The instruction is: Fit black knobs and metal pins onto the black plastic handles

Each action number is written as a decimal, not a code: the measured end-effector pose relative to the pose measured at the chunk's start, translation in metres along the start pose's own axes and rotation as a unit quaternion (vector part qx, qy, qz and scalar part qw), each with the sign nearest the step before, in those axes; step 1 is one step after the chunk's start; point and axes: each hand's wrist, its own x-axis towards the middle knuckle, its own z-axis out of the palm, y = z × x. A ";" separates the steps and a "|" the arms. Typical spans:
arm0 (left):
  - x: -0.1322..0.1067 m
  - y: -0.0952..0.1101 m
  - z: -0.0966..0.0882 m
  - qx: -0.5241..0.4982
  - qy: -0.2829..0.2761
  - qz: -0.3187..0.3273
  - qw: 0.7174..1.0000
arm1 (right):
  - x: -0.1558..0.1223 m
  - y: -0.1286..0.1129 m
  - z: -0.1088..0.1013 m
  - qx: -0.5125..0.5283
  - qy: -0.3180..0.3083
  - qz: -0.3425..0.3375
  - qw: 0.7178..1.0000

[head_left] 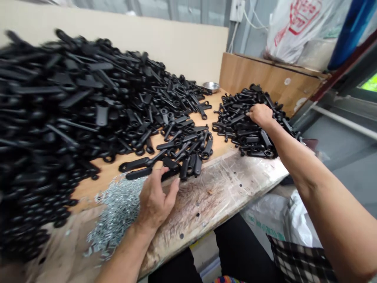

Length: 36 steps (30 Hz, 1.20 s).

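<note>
A red-printed plastic bag rests on a wooden box.

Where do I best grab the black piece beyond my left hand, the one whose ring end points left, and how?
Probably pinch the black piece across its flat middle, left hand coming from above: it lies roughly flat, upper face bare, while neighbouring pieces crowd its near side and right end.

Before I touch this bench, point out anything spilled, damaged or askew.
The bench's front strip looks worn, streaked brown. Small metal pieces lie loosely heaped beside the left hand, strays around them; possibly spilled, possibly kept so.
</note>
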 end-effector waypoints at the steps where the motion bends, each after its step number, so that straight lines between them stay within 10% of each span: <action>1: 0.000 0.000 0.000 0.001 0.004 0.010 1.000 | -0.004 -0.006 -0.003 -0.016 0.000 -0.005 1.000; 13: -0.002 0.006 -0.004 0.020 -0.006 0.133 0.991 | -0.025 -0.160 0.009 -0.044 -0.124 -0.212 0.968; 20: -0.002 0.008 -0.007 0.028 -0.016 0.114 0.993 | -0.018 -0.177 0.019 -0.097 -0.178 -0.233 0.951; 29: -0.001 0.000 -0.003 -0.002 0.035 0.102 0.994 | -0.080 -0.168 -0.015 -0.059 -0.073 -0.340 0.936; 33: 0.005 -0.004 -0.007 -0.080 0.082 -0.072 0.991 | -0.119 -0.161 -0.036 0.036 0.086 -0.410 0.907; 36: 0.016 0.000 -0.017 -0.296 0.053 -0.289 0.909 | -0.150 -0.160 -0.047 0.106 0.101 -0.456 0.878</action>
